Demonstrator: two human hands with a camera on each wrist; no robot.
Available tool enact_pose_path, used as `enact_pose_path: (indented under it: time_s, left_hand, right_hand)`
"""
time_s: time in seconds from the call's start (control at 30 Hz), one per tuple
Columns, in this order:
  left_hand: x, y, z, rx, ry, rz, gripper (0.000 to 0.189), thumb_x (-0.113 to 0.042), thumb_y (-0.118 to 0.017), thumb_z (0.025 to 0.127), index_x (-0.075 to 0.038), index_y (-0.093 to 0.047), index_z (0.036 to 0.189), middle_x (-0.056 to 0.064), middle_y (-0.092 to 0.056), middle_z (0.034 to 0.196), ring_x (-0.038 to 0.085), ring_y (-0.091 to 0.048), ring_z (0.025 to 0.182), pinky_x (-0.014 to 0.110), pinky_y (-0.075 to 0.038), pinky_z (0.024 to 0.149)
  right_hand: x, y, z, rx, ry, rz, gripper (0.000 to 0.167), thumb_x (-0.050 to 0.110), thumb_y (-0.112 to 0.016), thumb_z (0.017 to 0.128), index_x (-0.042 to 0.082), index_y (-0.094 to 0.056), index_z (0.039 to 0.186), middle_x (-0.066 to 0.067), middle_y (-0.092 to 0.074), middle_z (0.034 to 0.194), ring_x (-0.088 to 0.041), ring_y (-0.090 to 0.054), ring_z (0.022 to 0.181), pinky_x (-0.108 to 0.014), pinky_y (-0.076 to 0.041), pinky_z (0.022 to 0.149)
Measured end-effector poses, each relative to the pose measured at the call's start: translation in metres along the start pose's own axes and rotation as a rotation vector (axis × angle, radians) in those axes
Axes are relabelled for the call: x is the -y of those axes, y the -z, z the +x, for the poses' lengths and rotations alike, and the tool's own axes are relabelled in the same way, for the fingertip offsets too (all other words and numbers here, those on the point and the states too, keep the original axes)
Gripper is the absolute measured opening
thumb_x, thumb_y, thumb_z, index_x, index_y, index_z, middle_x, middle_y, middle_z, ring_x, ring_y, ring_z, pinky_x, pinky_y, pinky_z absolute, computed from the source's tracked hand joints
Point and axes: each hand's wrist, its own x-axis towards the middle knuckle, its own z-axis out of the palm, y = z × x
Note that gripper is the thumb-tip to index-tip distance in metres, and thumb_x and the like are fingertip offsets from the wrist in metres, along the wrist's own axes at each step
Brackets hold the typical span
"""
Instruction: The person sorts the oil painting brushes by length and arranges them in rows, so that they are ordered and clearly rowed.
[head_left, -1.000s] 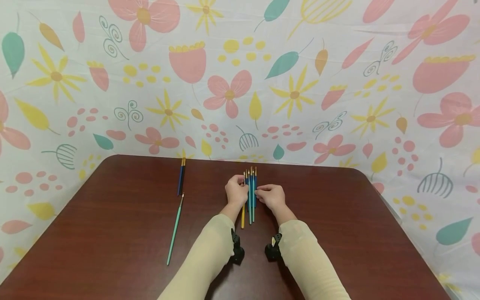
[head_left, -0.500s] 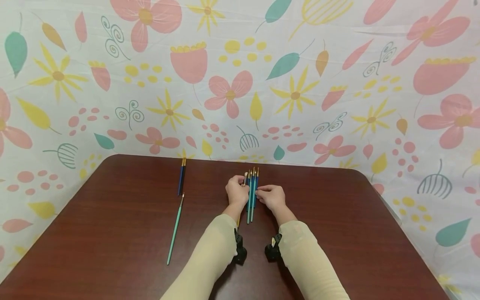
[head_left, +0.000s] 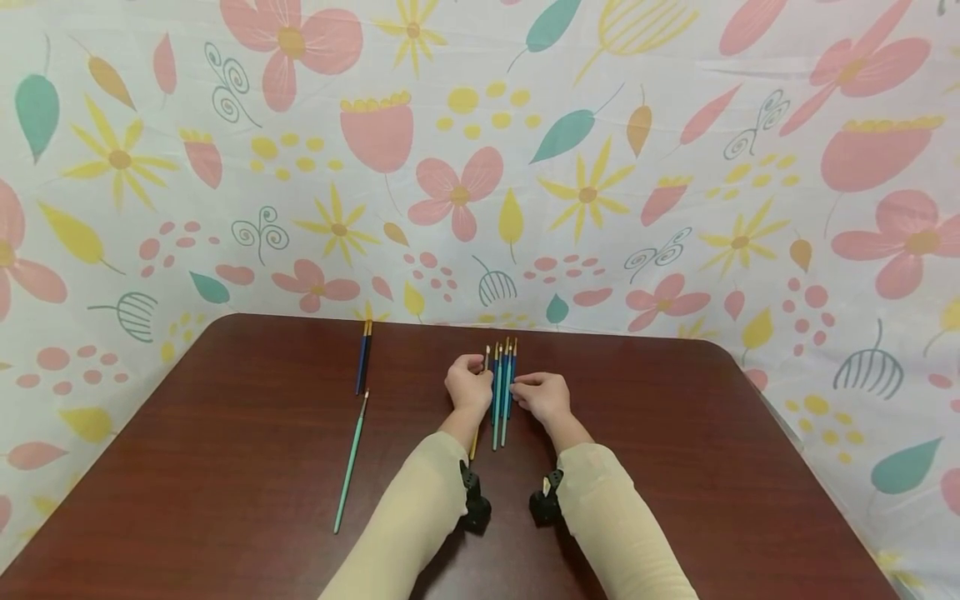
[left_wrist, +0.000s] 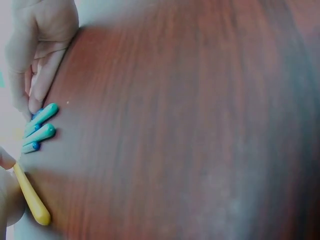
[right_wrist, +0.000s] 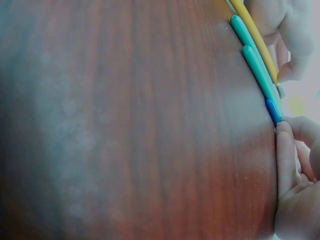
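My left hand (head_left: 468,385) pinches a yellow-handled paintbrush (left_wrist: 32,200) near its metal collar. The yellow brush slants, its bristles pointing away from me and its handle end toward me. Just right of it, several blue and teal paintbrushes (head_left: 498,417) lie side by side on the table, bristles toward the wall. At the right side of this group is my right hand (head_left: 543,396), its thumb and finger pinching a blue paintbrush (right_wrist: 273,111). In the right wrist view two teal handles (right_wrist: 257,70) lie between the hands. Bristle ends are out of both wrist views.
Farther left, a blue paintbrush (head_left: 361,365) and a dark-handled paintbrush (head_left: 365,362) lie together near the back edge. A mint-green paintbrush (head_left: 350,467) lies nearer to me. Behind the brown table (head_left: 637,400) hangs a flower-patterned cloth (head_left: 465,100).
The yellow paintbrush has tilted, its handle end swinging left, and now lies a little apart from the group. My left hand has shifted slightly left; my right hand stays nearly still.
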Motion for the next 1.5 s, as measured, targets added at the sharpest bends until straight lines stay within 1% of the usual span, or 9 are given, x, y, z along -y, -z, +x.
enact_pose_path:
  time_s: [0.1,0.27,0.47,0.7,0.87,1.1,1.23,1.5]
  left_hand:
    - [-0.001,0.002,0.0,-0.014,0.008,-0.012,0.02,-0.001,-0.067,0.082,-0.003,-0.069,0.102,0.013,-0.068,0.099,0.027,-0.062,0.097,0.04,-0.054,0.083]
    - [-0.004,0.007,0.003,-0.033,0.043,-0.034,0.021,0.0,-0.069,0.08,-0.004,-0.07,0.101,0.013,-0.068,0.097,0.027,-0.062,0.095,0.039,-0.055,0.082]
    - [-0.007,0.014,0.005,-0.044,0.065,-0.075,0.022,0.003,-0.069,0.079,-0.001,-0.069,0.1,0.015,-0.067,0.096,0.028,-0.063,0.093,0.039,-0.055,0.08]
    - [-0.01,0.025,0.005,-0.027,0.115,-0.102,0.023,0.002,-0.068,0.081,-0.001,-0.068,0.104,0.015,-0.065,0.1,0.028,-0.061,0.094,0.039,-0.055,0.082]
    - [-0.012,0.033,0.007,-0.032,0.106,-0.097,0.023,0.002,-0.069,0.08,0.0,-0.068,0.103,0.016,-0.066,0.098,0.028,-0.062,0.094,0.039,-0.056,0.081]
    - [-0.016,0.045,0.01,-0.037,0.094,-0.088,0.02,0.003,-0.07,0.078,-0.002,-0.07,0.098,0.015,-0.067,0.096,0.028,-0.064,0.092,0.037,-0.055,0.079]
    - [-0.014,0.054,0.012,-0.037,0.094,-0.078,0.022,0.004,-0.069,0.077,-0.001,-0.069,0.099,0.014,-0.068,0.095,0.027,-0.064,0.092,0.035,-0.055,0.078]
    - [-0.013,0.071,0.014,-0.018,0.101,-0.083,0.023,0.004,-0.067,0.078,-0.001,-0.069,0.101,0.015,-0.067,0.099,0.026,-0.064,0.096,0.033,-0.055,0.08]
  right_hand:
    - [0.001,0.0,0.0,0.003,0.0,0.005,0.024,0.012,-0.069,0.084,-0.001,-0.071,0.105,-0.02,-0.068,0.104,-0.017,-0.069,0.081,-0.032,-0.058,0.073]
    - [0.001,0.001,0.0,0.011,-0.01,0.014,0.024,0.013,-0.069,0.084,0.0,-0.071,0.105,-0.019,-0.068,0.104,-0.015,-0.068,0.079,-0.031,-0.058,0.073]
    - [0.0,0.002,0.0,0.018,-0.015,0.017,0.025,0.014,-0.069,0.084,0.0,-0.071,0.105,-0.02,-0.068,0.106,-0.014,-0.068,0.079,-0.032,-0.058,0.074]
    - [0.0,0.002,0.0,0.035,-0.011,0.02,0.026,0.013,-0.068,0.085,-0.001,-0.07,0.107,-0.021,-0.066,0.109,-0.016,-0.068,0.082,-0.032,-0.058,0.075]
    - [0.0,0.003,-0.001,0.041,-0.015,0.023,0.026,0.013,-0.068,0.086,0.0,-0.07,0.108,-0.02,-0.066,0.11,-0.016,-0.068,0.083,-0.032,-0.058,0.075]
    - [0.0,0.002,0.0,0.035,-0.015,0.023,0.026,0.014,-0.068,0.085,0.001,-0.07,0.108,-0.02,-0.066,0.109,-0.013,-0.067,0.08,-0.031,-0.058,0.075]
    - [0.0,0.002,0.001,0.032,-0.019,0.022,0.026,0.014,-0.069,0.085,0.0,-0.07,0.107,-0.02,-0.067,0.107,-0.013,-0.067,0.078,-0.031,-0.058,0.075]
    - [-0.001,0.002,0.001,0.029,-0.02,0.023,0.026,0.014,-0.069,0.085,0.001,-0.07,0.107,-0.019,-0.067,0.107,-0.011,-0.066,0.076,-0.029,-0.058,0.073]
